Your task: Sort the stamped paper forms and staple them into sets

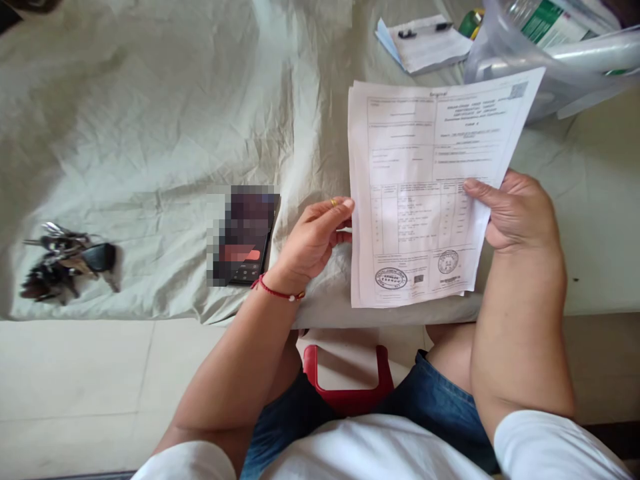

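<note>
A small stack of printed papers (415,200) is held up over the table's near edge, its top sheet bearing a ruled form, round and oval ink stamps and a square code in one corner. My right hand (520,210) grips the right edge, thumb on top and fingers behind. At the left edge, my left hand (320,233) pinches the papers between thumb and fingers; the fingers' tips are partly hidden behind the sheets. Left of that hand lies a phone (250,240) with a lit screen, partly blurred out.
A bunch of keys (70,260) lies on the cloth-covered table (165,120) at the left. Beyond the papers are a notepad (430,47) with a pen on it and a translucent plastic container (530,73) with a bottle inside. Below the table edge shows a red stool (350,397).
</note>
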Available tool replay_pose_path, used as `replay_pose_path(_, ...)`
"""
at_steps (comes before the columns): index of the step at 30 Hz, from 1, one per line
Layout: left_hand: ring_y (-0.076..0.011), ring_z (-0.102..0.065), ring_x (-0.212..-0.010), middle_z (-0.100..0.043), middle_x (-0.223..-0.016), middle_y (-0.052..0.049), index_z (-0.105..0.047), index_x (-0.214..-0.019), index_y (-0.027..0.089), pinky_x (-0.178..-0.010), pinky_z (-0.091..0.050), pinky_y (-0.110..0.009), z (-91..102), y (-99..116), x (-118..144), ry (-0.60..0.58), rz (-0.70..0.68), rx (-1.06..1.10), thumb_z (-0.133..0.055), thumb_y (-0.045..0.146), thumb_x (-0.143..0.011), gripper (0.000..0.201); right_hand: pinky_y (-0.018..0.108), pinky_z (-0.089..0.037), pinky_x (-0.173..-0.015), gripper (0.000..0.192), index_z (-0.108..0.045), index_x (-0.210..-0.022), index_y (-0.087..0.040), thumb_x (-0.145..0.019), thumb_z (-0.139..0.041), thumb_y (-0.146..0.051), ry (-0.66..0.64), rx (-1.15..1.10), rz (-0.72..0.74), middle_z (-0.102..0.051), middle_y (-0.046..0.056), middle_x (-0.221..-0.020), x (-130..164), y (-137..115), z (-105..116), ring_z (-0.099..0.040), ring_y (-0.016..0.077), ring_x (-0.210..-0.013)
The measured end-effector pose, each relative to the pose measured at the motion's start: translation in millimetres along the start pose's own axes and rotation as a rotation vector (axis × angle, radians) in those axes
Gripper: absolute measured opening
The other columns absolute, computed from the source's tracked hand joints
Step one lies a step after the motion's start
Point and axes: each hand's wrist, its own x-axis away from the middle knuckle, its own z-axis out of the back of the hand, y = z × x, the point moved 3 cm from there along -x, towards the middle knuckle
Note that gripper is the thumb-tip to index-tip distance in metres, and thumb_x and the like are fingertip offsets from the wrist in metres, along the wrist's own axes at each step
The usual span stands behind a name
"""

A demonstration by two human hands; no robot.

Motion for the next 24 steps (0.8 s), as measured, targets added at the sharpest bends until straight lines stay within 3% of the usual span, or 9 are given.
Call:
replay_pose_path(2, -0.0194, -0.071, -0.081, -0.075, -0.085, -0.004, -0.076, -0.086, 0.020, -0.074, -0.059, -0.030, 0.3, -3.9, -0.3, -0.011, -0.003, 0.000, -0.092, 0.043, -0.080, 0.029, 0.057, -0.062, -0.119, 0.063, -0.089, -0.109, -0.025, -0.055, -0.114, -0.047, 0.005, 0.002, 0.008, -0.089, 0.014, -0.131, -0.7, 0.8, -1.5, -0.084, 0.0367, -0.122)
replay_pose_path(5, -0.0180, -0.069, -0.076, -0.073, -0.079, -0.003, -0.075, -0.081, 0.020, -0.072, -0.057, -0.029, 4.7, -10.4, -4.6, 0.069, -0.038, -0.021, -0.090, 0.034, -0.079, 0.021, 0.055, -0.062, -0.120, 0.060, -0.089, -0.111, -0.024, -0.059, -0.112, -0.044, -0.008, 0.004, -0.011, -0.088, 0.015, -0.132, -0.4, 1.6, -4.3, -0.083, 0.0359, -0.125)
replay_pose_path(10, -0.0184, -0.071, -0.078, -0.076, -0.083, -0.002, -0.068, -0.079, 0.022, -0.074, -0.060, -0.030, 12.5, -19.0, -9.4, 0.227, -0.058, 0.068, -0.100, 0.030, -0.071, 0.033, 0.055, -0.062, -0.118, 0.059, -0.090, -0.107, -0.022, -0.052, -0.111, -0.028, 0.026, 0.038, -0.056, -0.089, 0.013, -0.126, -1.9, 5.6, -3.4, -0.083, 0.0357, -0.121)
replay_pose_path(16, -0.0327, -0.082, -0.104, -0.085, -0.105, -0.010, -0.078, -0.105, 0.021, -0.088, -0.068, -0.040, 6.5, -19.1, -6.2, 0.114, 0.008, 0.124, -0.105, 0.047, -0.071, 0.051, 0.052, -0.063, -0.113, 0.038, -0.089, -0.104, -0.022, -0.068, -0.099, -0.018, 0.091, 0.110, 0.028, -0.090, 0.014, -0.122, -5.1, 12.9, 2.3, -0.084, 0.0329, -0.112)
replay_pose_path(20, -0.0272, -0.081, -0.099, -0.084, -0.099, -0.005, -0.076, -0.104, 0.021, -0.087, -0.067, -0.036, 6.5, -21.6, -6.2, 0.108, 0.015, 0.127, -0.097, 0.043, -0.079, 0.038, 0.052, -0.065, -0.108, 0.029, -0.090, -0.103, -0.020, -0.074, -0.090, -0.015, 0.154, 0.152, 0.058, -0.090, 0.013, -0.114, -9.7, 18.4, 9.6, -0.085, 0.0320, -0.104)
replay_pose_path(24, -0.0216, -0.077, -0.090, -0.082, -0.098, -0.003, -0.075, -0.097, 0.022, -0.081, -0.066, -0.032, 10.7, -26.4, -8.2, 0.133, 0.004, 0.114, -0.093, 0.039, -0.084, 0.028, 0.054, -0.068, -0.108, 0.035, -0.090, -0.102, -0.020, -0.069, -0.083, -0.016, 0.201, 0.178, 0.132, -0.090, 0.006, -0.105, -17.0, 20.7, 20.1, -0.086, 0.0291, -0.101)
